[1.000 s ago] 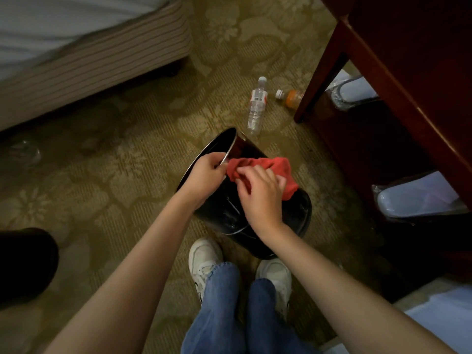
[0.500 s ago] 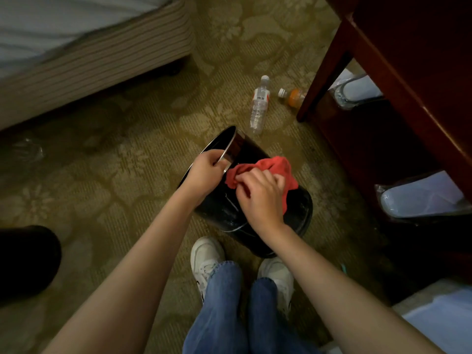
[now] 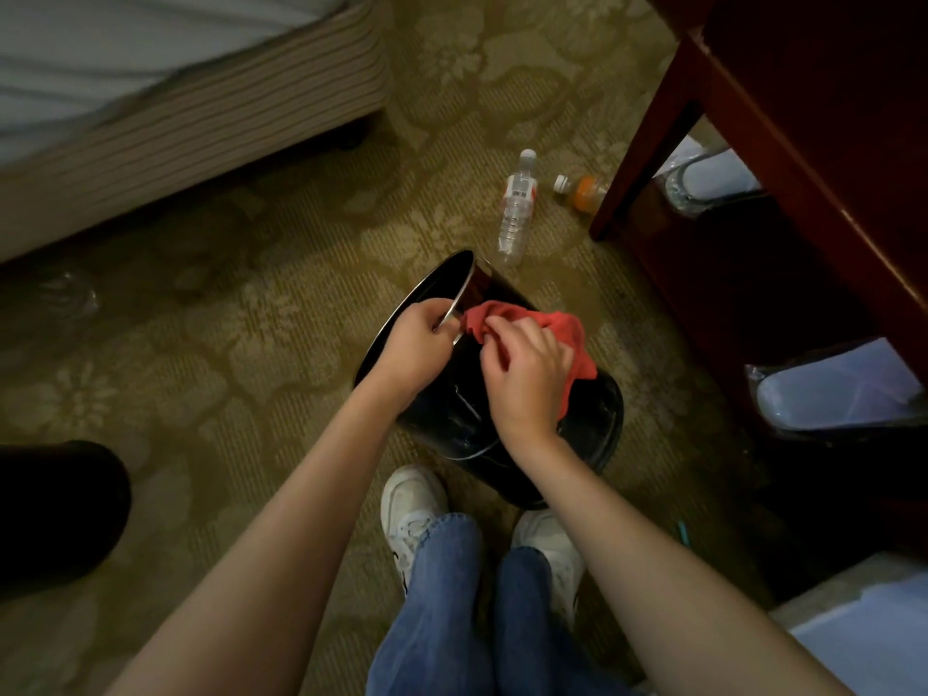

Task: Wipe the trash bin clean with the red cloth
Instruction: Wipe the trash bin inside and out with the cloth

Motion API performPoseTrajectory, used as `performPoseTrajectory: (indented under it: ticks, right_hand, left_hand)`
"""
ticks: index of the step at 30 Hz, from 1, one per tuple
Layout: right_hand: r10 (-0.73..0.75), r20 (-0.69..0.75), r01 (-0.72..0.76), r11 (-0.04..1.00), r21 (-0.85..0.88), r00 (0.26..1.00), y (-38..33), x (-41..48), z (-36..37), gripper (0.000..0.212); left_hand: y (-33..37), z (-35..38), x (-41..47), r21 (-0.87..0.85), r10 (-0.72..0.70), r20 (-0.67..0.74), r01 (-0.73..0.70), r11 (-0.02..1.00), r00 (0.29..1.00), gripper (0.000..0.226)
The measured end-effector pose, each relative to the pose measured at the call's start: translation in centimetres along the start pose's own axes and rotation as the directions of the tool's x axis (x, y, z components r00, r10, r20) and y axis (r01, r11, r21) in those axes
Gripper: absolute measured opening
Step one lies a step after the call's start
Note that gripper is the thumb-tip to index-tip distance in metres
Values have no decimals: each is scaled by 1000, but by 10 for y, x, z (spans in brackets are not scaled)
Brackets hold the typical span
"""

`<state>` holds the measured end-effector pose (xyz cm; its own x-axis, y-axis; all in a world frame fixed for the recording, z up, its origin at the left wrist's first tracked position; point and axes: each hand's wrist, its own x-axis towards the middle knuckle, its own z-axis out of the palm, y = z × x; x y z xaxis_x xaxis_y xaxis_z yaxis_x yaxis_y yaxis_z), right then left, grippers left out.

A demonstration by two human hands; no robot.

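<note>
A glossy black trash bin with a silver rim lies tilted on the carpet in front of my feet, its mouth turned to the left. My left hand grips the silver rim at the top of the mouth. My right hand holds a red cloth bunched against the bin's upper side, just right of the rim. Part of the cloth is hidden under my fingers.
A clear water bottle and an orange-drink bottle lie on the patterned carpet behind the bin. A dark red wooden table stands at right with lined bins beneath. A bed is upper left, a dark object at left.
My right hand has shifted the red cloth slightly along the bin's side near the rim. My left hand keeps its grip on the rim.
</note>
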<state>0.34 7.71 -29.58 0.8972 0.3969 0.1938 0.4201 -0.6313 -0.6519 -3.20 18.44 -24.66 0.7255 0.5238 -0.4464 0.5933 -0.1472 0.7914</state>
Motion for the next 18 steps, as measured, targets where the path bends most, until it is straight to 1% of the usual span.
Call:
performPoseTrajectory:
  ticks: [2, 4, 8, 10, 12, 14, 15, 16, 18]
  right_hand:
    - [68, 6, -68, 998, 3, 998, 0, 10, 0, 22]
    - [87, 34, -87, 996, 1, 996, 0, 12, 0, 22]
    - [-31, 71, 32, 999, -18, 997, -1, -9, -2, 25]
    - [-44, 50, 44, 999, -14, 998, -2, -8, 0, 24]
    - [40, 35, -40, 999, -7, 999, -5, 7, 0, 20]
    - [131, 62, -131, 991, -8, 989, -5, 21, 0, 22]
    - [143, 72, -143, 990, -11, 987, -4, 23, 0, 23]
    - [124, 77, -123, 992, -16, 989, -3, 21, -1, 24]
    - [32, 62, -30, 999, -30, 998, 0, 12, -3, 23]
  left_hand:
    - [2, 2, 0, 1, 4, 9, -4, 1000, 1000, 23]
    - [5, 4, 3, -5, -2, 1, 2, 1000, 1000, 23]
    - [5, 1, 6, 7, -13, -22, 13, 1000, 1000, 21]
    - [5, 0, 4, -2, -18, -44, 18, 1000, 999, 21]
    - [5, 2, 3, 0, -19, -45, 19, 1000, 999, 20]
    - [6, 5, 3, 16, -6, -31, 7, 1000, 1000, 21]
    - [6, 5, 4, 21, 1, -26, -1, 1000, 1000, 21]
    - [7, 5, 4, 22, 5, -26, -5, 1000, 1000, 21]
    - [8, 5, 2, 22, 0, -28, 1, 1000, 1000, 21]
